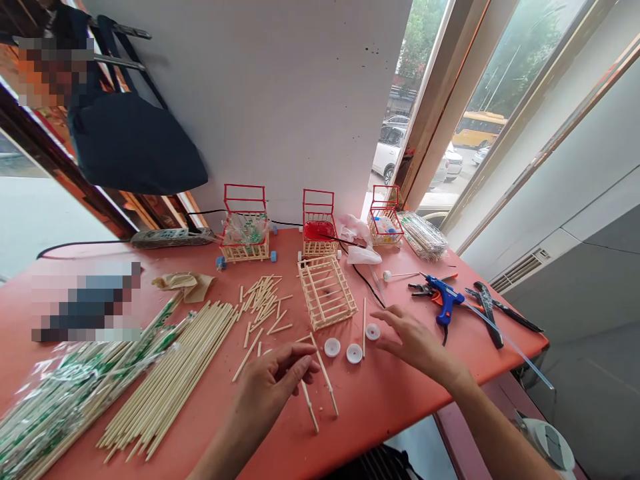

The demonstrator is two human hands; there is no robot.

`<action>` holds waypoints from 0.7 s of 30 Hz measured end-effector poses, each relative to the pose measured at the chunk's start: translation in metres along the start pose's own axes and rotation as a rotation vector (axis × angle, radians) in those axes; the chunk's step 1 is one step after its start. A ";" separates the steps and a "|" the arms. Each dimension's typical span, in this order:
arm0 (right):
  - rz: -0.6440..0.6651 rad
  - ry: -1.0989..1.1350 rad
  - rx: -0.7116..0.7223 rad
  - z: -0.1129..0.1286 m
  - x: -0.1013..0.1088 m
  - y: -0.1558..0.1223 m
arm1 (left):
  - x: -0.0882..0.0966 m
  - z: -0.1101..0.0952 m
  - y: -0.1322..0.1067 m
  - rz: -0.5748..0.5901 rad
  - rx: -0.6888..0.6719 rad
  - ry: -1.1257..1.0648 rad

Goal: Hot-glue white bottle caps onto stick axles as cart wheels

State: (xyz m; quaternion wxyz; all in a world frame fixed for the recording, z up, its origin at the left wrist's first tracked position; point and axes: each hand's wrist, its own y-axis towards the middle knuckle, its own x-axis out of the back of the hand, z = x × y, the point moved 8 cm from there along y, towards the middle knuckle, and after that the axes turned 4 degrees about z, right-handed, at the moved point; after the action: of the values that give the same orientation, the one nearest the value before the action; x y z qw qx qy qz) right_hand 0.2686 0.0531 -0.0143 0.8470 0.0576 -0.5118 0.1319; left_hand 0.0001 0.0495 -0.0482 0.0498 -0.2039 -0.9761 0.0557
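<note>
My left hand (275, 380) is closed with curled fingers over a small U-shaped frame of thin wooden sticks (325, 373). The fingers cover part of one leg, and I cannot make out what they hold, if anything. To the right, my right hand (413, 340) is open, fingers spread, its fingertips close beside a white round cap (373, 331). Two more white caps, one (332, 347) further left and one (354, 353) between, lie near a single stick (364, 327). Just beyond them is a slatted wooden stick basket (327, 293).
Three small stick carts with red handles, left (245, 243), middle (319, 233) and right (385, 223), stand along the wall. Long sticks (170, 373) and short cut sticks (263, 300) lie left. A blue glue gun (445, 300) and pliers (487, 313) lie right.
</note>
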 end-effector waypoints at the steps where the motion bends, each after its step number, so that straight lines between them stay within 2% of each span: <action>1: 0.001 0.011 -0.003 0.001 -0.005 0.000 | -0.001 -0.001 0.000 -0.001 -0.004 0.007; 4: -0.027 0.074 -0.001 0.002 -0.014 0.005 | -0.003 -0.004 0.000 -0.009 -0.017 0.021; 9: -0.098 0.284 -0.031 -0.007 -0.007 0.003 | -0.002 -0.005 -0.001 -0.042 -0.027 0.061; 11: -0.059 0.576 -0.056 -0.009 -0.009 -0.001 | -0.002 -0.011 -0.002 -0.076 -0.060 0.116; 13: 0.027 1.040 -0.095 -0.006 -0.019 -0.005 | -0.005 -0.024 -0.003 -0.121 -0.139 0.176; 14: 0.073 1.267 -0.120 -0.002 -0.026 -0.007 | -0.007 -0.032 -0.004 -0.145 -0.187 0.195; 16: 0.162 1.586 -0.175 0.012 -0.041 -0.011 | -0.014 -0.047 -0.005 -0.172 -0.285 0.218; 18: 0.248 1.756 -0.230 0.029 -0.057 -0.016 | -0.024 -0.058 -0.006 -0.184 -0.363 0.259; 21: 0.354 1.862 -0.233 0.054 -0.076 -0.021 | -0.042 -0.066 -0.005 -0.106 -0.443 0.285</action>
State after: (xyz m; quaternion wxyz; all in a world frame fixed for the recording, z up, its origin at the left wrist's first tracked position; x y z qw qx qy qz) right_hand 0.1956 0.0076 -0.0552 0.8825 -0.2333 0.3564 0.1992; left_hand 0.0440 0.0342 0.0145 0.1440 -0.1643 -0.9569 -0.1913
